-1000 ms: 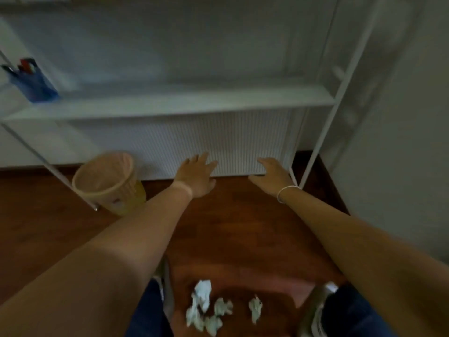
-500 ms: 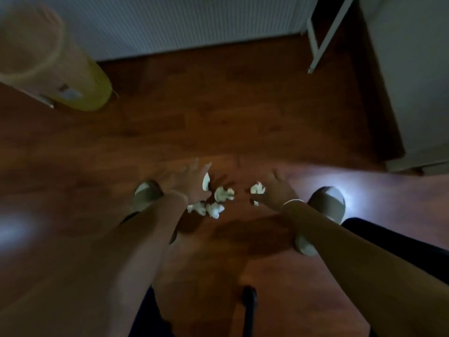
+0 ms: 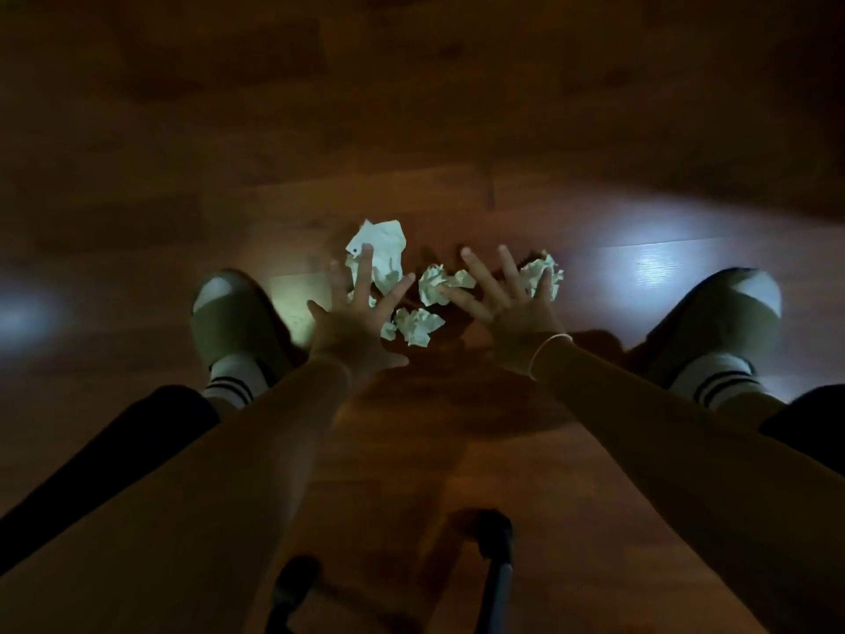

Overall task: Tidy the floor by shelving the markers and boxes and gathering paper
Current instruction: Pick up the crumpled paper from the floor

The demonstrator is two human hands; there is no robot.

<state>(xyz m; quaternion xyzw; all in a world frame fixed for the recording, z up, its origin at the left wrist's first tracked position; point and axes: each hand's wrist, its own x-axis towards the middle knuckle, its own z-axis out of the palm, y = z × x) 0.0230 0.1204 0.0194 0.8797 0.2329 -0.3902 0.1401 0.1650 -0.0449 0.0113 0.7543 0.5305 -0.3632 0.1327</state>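
- Down on the dark wooden floor (image 3: 411, 130), between the person's two feet, lies a small scatter of crumpled paper.
- Left hand (image 3: 354, 327) is spread wide, fingers (image 3: 366, 272) fanned out, palm down over the near-left edge of the scatter; it grips nothing.
- Its longest fingers overlap the large crumpled sheet (image 3: 382, 253), the biggest and farthest piece; whether skin touches paper, I cannot tell from this angle.
- Right hand (image 3: 512, 322) is just as splayed, nothing held, with a thin bracelet (image 3: 546, 347) at the wrist.
- Its outer fingers lie across the right-hand wad (image 3: 542, 274), and its thumb-side finger points at the middle wad (image 3: 436, 286).
- Nearest the person, in the gap between the two hands, sits the near wad (image 3: 418, 324), with a small scrap just beside it.
- All the paper pieces are close together, some touching, and all lie on the boards.
- Left shoe (image 3: 235, 318) stands well out to the left of the scatter, a striped white sock (image 3: 235, 382) rising from it.
- Right shoe (image 3: 727, 322) mirrors it on the far right, striped sock above that too.
- Bright patches of light glare off the boards to the left and right.
- Dark tubular legs (image 3: 496, 565) of some object show at the bottom edge; too dim to say what it is.
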